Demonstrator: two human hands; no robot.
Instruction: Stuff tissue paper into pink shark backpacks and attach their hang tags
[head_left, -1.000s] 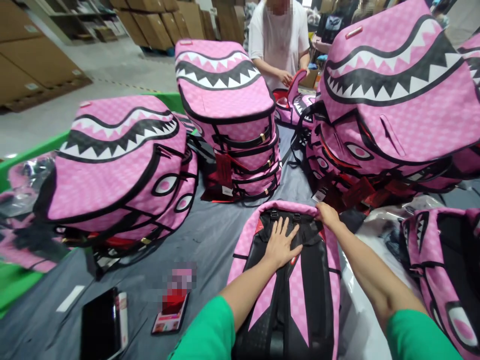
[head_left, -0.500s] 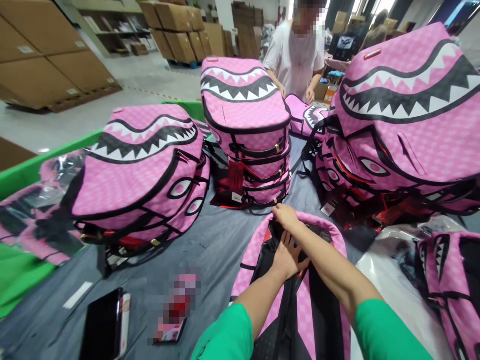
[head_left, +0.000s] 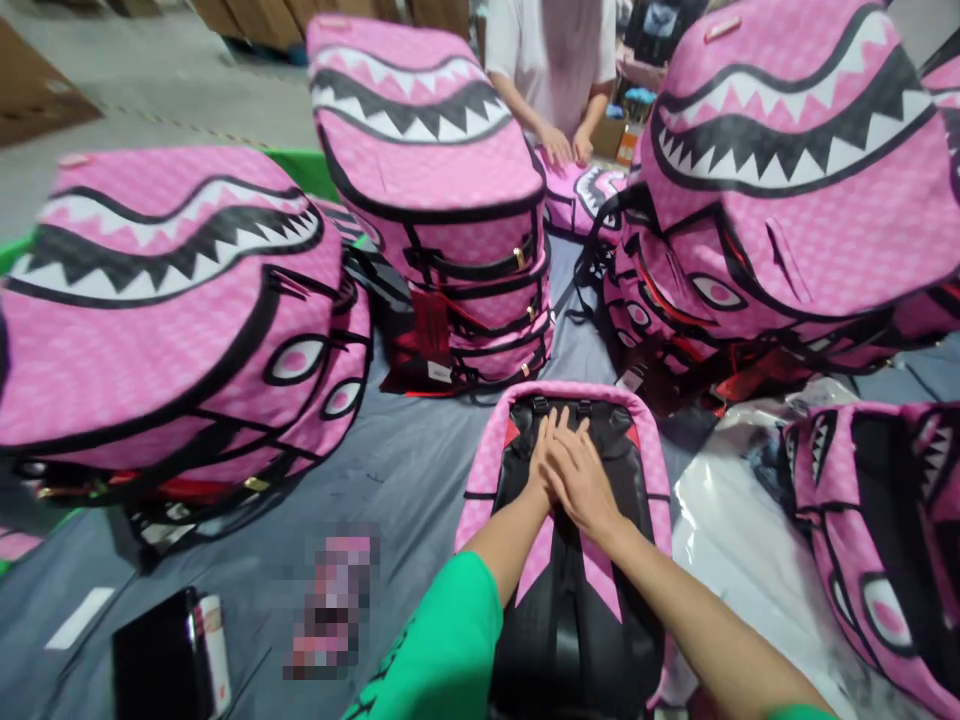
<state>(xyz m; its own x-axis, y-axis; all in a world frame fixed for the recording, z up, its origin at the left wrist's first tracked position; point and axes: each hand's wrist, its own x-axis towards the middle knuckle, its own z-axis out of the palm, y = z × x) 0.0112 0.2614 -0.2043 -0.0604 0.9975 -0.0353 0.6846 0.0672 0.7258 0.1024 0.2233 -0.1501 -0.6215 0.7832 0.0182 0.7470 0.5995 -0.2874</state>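
Observation:
A pink and black backpack (head_left: pixel 649 425) lies in front of me with its black back panel and pink straps facing up. My left hand (head_left: pixel 538 470) rests flat on the upper back panel, fingers stretched toward the top edge. My right hand (head_left: pixel 581 478) lies beside it and partly over it, its fingers also extended, so some of the left fingers are hidden. Both hands are open and grip nothing. Just beyond the fingertips are the black strap buckles (head_left: pixel 581 408) under the padded pink rim.
Stacked pink shark-mouth backpacks stand at the left (head_left: pixel 172 350), centre (head_left: pixel 450 180) and right (head_left: pixel 780 240). Clear plastic (head_left: pixel 720 540) and another backpack (head_left: pixel 825 480) lie to my right. A black tablet-like device (head_left: pixel 154 660) is at lower left. Across the table, a person (head_left: pixel 551 60) handles a pink bag (head_left: pixel 566 195).
My right hand has left the backpack's top edge and come down beside my left hand. The backpack's top now lies flatter, with its buckles showing. My view has tilted downward.

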